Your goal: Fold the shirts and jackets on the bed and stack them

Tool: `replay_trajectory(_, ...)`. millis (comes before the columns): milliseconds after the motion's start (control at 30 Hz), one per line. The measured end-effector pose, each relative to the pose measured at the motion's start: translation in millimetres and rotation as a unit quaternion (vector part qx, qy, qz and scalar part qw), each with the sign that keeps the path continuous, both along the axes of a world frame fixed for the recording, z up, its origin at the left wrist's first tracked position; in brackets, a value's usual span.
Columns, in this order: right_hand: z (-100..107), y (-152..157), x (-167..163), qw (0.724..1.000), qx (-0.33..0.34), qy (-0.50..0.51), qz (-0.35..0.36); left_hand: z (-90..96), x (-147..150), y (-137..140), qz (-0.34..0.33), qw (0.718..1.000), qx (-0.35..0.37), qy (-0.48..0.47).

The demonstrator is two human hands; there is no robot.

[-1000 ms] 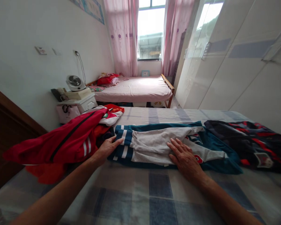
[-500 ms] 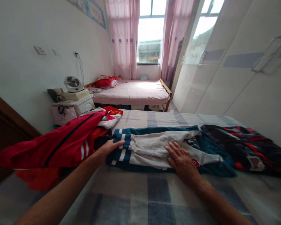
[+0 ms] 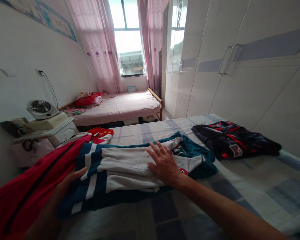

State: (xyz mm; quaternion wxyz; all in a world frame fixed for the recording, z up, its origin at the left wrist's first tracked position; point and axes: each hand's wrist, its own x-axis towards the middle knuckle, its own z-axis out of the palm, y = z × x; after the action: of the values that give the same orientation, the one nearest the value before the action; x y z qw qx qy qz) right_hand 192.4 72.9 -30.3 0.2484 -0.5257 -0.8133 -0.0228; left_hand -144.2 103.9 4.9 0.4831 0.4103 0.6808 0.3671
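A folded teal and grey sweatshirt with white-striped navy bands lies on the checked bedsheet, its grey sleeves folded inward over the body. Around its striped left end is my left hand, thumb on top and the other fingers hidden beneath the cloth. My right hand rests flat on the grey sleeves, fingers spread, holding nothing. Close by my left arm, a red jacket with a black zip line lies in a heap. A dark garment with red patches lies folded to the right of the sweatshirt.
The checked bedsheet covers the near bed. Beyond it are a pink-covered bed, a white cabinet carrying a small fan, and a pale bag. White wardrobe doors stand along the right.
The view has turned to the right and tilted. My left hand has pulled the sweatshirt's striped end toward me and leftward, while my right hand stays flat on the sleeves.
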Motion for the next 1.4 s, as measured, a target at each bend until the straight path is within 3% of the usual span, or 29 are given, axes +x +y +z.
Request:
replay_trajectory(100,-17,8,-17,0.995,-0.065,-0.012,0.073,13.7,4,11,-0.010,0.999,-0.031,0.030)
replay_trajectory(167,-20,12,-16,0.988,-0.104,0.019,0.112,33.3,29,7,-0.030,0.999,0.027,0.023)
replay_trajectory(300,-1,16,18,0.944,-0.172,0.239,0.150,83.5,114,-10,-0.103,0.984,0.116,-0.087)
replay_trajectory(400,13,17,69,0.903,-0.178,0.382,0.089,105.2,187,-6,-0.220,0.949,0.184,-0.132)
replay_trajectory(467,15,16,112,0.853,-0.145,0.501,-0.004,103.9,230,3,-0.304,0.920,0.201,-0.143)
replay_trajectory(533,10,11,158,0.789,-0.079,0.597,-0.119,91.3,262,12,-0.378,0.895,0.225,-0.075)
replay_trajectory(633,-4,-4,212,0.761,-0.016,0.610,-0.221,58.9,278,16,-0.393,0.872,0.288,0.043)
replay_trajectory(733,-12,-22,229,0.787,-0.036,0.562,-0.252,20.7,261,8,-0.350,0.862,0.342,0.133)
replay_trajectory(833,-3,-33,209,0.859,-0.033,0.440,-0.259,-13.8,236,-6,-0.343,0.812,0.394,0.260)
replay_trajectory(867,2,-35,199,0.887,-0.015,0.385,-0.254,-23.1,229,-11,-0.336,0.809,0.394,0.278)
replay_trajectory(900,8,-37,187,0.914,0.008,0.325,-0.242,-30.8,224,-14,-0.320,0.825,0.378,0.273)
replay_trajectory(967,14,-39,165,0.961,0.043,0.197,-0.190,-40.8,217,-19,-0.249,0.896,0.304,0.205)
replay_trajectory(1033,13,-37,149,0.990,0.029,0.078,-0.114,-43.6,213,-19,-0.174,0.966,0.186,0.048)
replay_trajectory(1100,5,-33,140,0.997,-0.022,0.001,-0.069,-40.8,212,-16,-0.148,0.978,0.056,-0.135)
replay_trajectory(1167,0,-30,136,0.996,-0.062,-0.016,-0.067,-35.2,215,-11,-0.160,0.957,-0.029,-0.242)
replay_trajectory(1300,11,-32,133,0.988,-0.051,0.063,-0.128,-20.4,234,2,-0.194,0.943,-0.069,-0.261)
replay_trajectory(1400,32,-41,133,0.969,-0.074,0.137,-0.192,3.0,258,15,-0.204,0.943,-0.041,-0.259)
